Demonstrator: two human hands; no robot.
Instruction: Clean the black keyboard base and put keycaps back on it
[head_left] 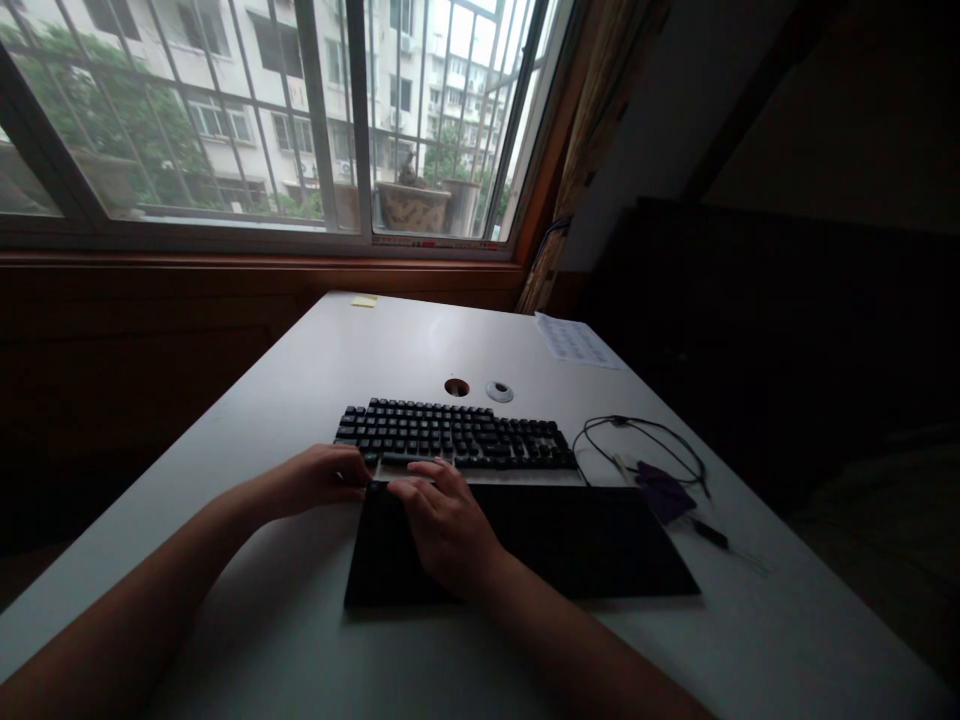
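A black keyboard (457, 435) lies on the white desk, with pale bare strips showing along its near row and near its right end. Just in front of it is a flat black panel (555, 540). My left hand (330, 475) is at the keyboard's near left corner, thumb and fingers closed together beside a small dark piece (374, 486), perhaps a keycap. My right hand (446, 520) rests over the panel's left part, fingers apart and reaching to the long space bar (409, 460). Its fingertips partly hide the near key row.
Right of the keyboard lie a looped black cable (652, 425), a purple cloth pouch (664, 492) and a black-handled wire tool (711, 533). Farther back are a desk hole (457, 387), a round grommet (499, 391), printed paper (577, 342) and a yellow note (364, 301). A barred window stands beyond.
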